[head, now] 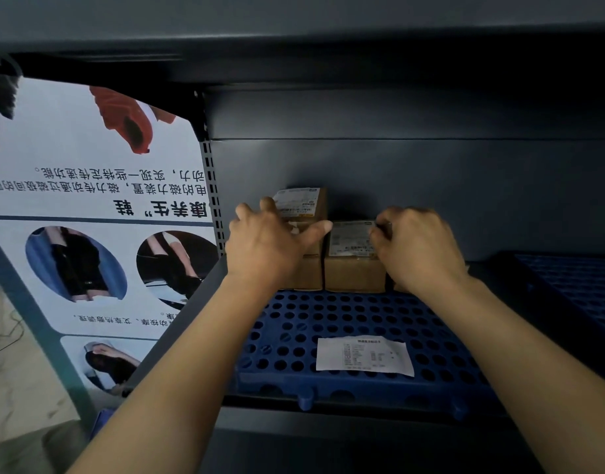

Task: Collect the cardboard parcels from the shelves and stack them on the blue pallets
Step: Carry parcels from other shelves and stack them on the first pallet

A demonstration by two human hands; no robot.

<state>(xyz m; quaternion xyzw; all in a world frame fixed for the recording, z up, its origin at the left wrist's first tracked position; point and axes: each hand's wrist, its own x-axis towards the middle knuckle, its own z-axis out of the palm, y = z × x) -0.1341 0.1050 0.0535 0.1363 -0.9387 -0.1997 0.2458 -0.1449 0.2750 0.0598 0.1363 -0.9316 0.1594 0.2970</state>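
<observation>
Two hands at frame centre on parcels atop a blue pallet [328, 323]: left hand [267, 244] gripping the stacked parcel [308, 206], right hand [417, 248] clasping the lower parcel [354, 258] beside it.

Both hands on parcels, dark shelf bay.
Left hand [270, 244] rests spread on left parcel [306, 213]; right hand [417, 248] curled over right parcel [354, 258]. Both parcels sit on blue pallet [328, 323]; loose paper slip [362, 354] nearer.

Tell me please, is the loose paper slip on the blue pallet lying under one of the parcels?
No, the paper slip lies alone on the blue pallet, nearer than the parcels.
</observation>
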